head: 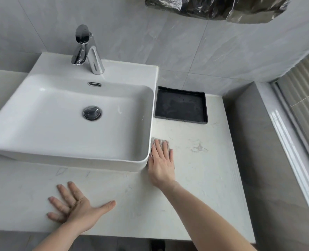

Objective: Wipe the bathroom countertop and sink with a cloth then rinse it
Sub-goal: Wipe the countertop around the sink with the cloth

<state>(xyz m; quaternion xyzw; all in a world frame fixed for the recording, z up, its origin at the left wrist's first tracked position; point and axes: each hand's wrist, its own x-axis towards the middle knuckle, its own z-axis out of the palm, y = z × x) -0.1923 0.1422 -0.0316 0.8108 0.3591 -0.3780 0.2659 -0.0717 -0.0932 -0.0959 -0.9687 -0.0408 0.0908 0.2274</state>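
The right hand point(160, 160) lies flat with its fingers straight and close together on top of a small cloth point(159, 143), pressing it down on the countertop point(204, 169) just beside the sink point(88, 160), likely so the cloth rubs right up against the sink's side where dirt hides. The left hand point(74, 205) rests on the countertop in front of the sink with fingers spread wide apart and holding nothing, probably to keep the person steady while leaning in. A black tray point(181, 105) sits beside the sink, farther back than the cloth, not yet touched.
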